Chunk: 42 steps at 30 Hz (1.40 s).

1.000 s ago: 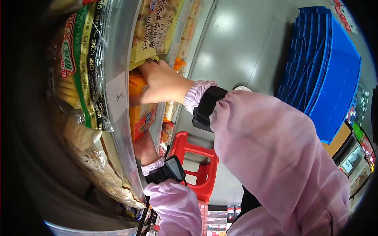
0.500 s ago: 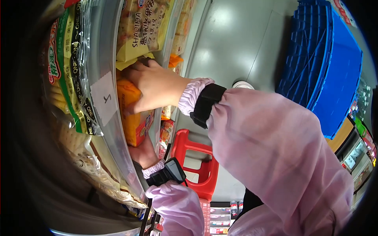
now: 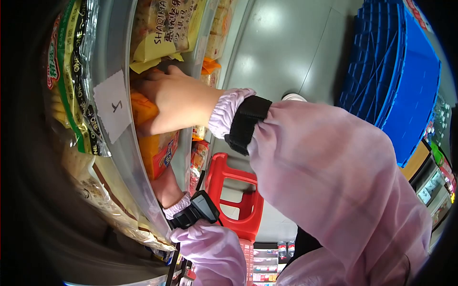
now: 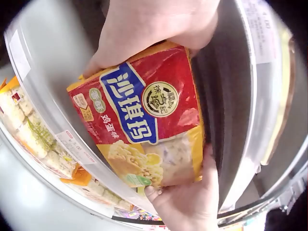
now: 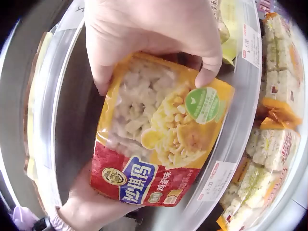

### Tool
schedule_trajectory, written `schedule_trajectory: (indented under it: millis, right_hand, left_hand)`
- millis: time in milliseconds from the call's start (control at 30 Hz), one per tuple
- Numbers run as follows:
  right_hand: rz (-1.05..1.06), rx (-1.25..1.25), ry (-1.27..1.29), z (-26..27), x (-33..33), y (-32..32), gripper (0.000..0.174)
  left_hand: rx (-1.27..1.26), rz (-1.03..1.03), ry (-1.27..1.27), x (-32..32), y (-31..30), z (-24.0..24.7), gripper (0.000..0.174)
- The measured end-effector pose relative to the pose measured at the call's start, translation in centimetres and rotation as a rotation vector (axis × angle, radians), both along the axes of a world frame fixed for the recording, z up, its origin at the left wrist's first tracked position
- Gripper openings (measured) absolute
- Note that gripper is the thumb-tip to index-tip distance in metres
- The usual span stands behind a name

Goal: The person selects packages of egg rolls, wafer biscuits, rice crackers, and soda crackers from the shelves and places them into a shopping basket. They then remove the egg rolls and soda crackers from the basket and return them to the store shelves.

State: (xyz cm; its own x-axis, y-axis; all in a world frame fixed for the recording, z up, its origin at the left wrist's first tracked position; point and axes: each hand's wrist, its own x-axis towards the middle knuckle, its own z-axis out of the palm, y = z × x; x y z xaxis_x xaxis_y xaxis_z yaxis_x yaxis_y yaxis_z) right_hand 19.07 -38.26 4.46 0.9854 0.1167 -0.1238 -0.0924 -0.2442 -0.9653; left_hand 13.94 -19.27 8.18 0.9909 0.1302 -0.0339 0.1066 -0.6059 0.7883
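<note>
Both hands hold an orange and red bag of sachima (image 3: 162,155) at a shelf. The right hand (image 3: 179,102) grips one end, thumb and fingers on opposite edges, as the right wrist view shows of this hand (image 5: 154,29). At the other end is the left hand (image 3: 167,188), whose fingers go partly behind the bag. In the left wrist view the left hand (image 4: 154,29) spans the bag's red end (image 4: 159,72), and the right hand (image 4: 190,202) holds the clear-windowed end. A yellow sachima bag (image 3: 169,33) lies right beside the right hand's fingers.
A clear shelf edge with a white label (image 3: 113,102) runs beside the hands. Packaged snacks (image 3: 78,90) lie on the neighbouring shelf, and orange-ended packs (image 5: 269,163) on another. A red stool (image 3: 236,195) and a blue crate (image 3: 405,86) stand on the floor.
In the head view the shelf, the bags and both hands have shifted toward the left. Both hands stay on the orange and red bag.
</note>
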Motion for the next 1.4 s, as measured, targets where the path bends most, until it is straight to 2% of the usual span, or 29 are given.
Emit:
schedule_trajectory:
  millis: [67,167,267,367,400,433,533,633,700,767,833,867,967,1033,1100,1233,1400]
  right_hand:
    - [0.034,-0.012,-0.040,1.1,-0.4,-0.1,0.067]
    - [-0.025,-0.036,-0.087,2.3,-1.4,0.4,0.062]
    - [-0.088,-0.025,-0.074,2.6,-2.7,1.1,0.066]
    - [-0.100,-0.047,-0.060,3.7,-5.0,0.4,0.075]
    - [-0.123,-0.047,-0.069,3.9,-6.0,0.2,0.076]
    - [-0.145,-0.047,-0.077,4.0,-6.9,0.0,0.077]
    - [-0.088,-0.065,-0.012,4.9,-9.3,-1.9,0.078]
    - [-0.069,-0.092,0.039,5.4,-12.2,-4.2,0.078]
    - [-0.044,-0.151,0.082,6.5,-14.4,-5.7,0.078]
    - [-0.080,-0.163,0.117,8.3,-16.9,-6.9,0.077]
    - [-0.075,-0.164,0.164,10.9,-19.2,-8.3,0.078]
    - [-0.072,-0.165,0.180,12.3,-20.3,-8.8,0.078]
    - [-0.089,-0.208,0.201,17.0,-24.0,-9.2,0.082]
    - [-0.086,-0.206,0.191,20.5,-25.9,-9.3,0.083]
    - [-0.086,-0.211,0.160,24.2,-27.7,-9.2,0.083]
    - [-0.091,-0.186,0.062,31.6,-31.0,-7.9,0.082]
    - [-0.104,-0.158,-0.024,38.5,-35.8,-5.1,0.081]
  left_hand:
    - [-0.944,0.610,0.186,0.4,0.1,0.4,0.055]
    - [-1.134,0.555,0.156,-0.8,0.3,0.8,0.058]
    - [-1.128,0.389,0.179,-2.9,1.3,0.3,0.060]
    - [-1.144,0.347,0.204,-4.7,0.9,1.0,0.060]
    - [-1.041,0.448,0.206,-5.2,-0.2,1.5,0.059]
    - [-1.063,0.388,0.223,-6.1,-0.3,1.6,0.054]
    - [-1.002,0.526,0.306,-7.9,-1.8,2.2,0.050]
    - [-1.070,0.464,0.431,-10.2,-3.9,3.1,0.049]
    - [-0.977,0.466,0.448,-11.8,-5.0,3.6,0.050]
    - [-1.074,0.389,0.506,-13.7,-6.6,5.1,0.047]
    - [-1.253,0.284,0.602,-15.5,-7.4,7.3,0.049]
    - [-1.147,0.346,0.582,-16.2,-8.6,8.8,0.051]
    - [-1.226,0.381,0.618,-20.1,-7.2,10.6,0.050]
    - [-1.154,0.332,0.624,-21.7,-7.0,14.4,0.047]
    - [-1.180,0.271,0.514,-22.6,-7.5,18.7,0.042]
    - [-1.180,0.217,0.451,-25.4,-6.0,26.7,0.041]
    - [-1.202,0.131,0.371,-29.7,-2.4,33.4,0.040]
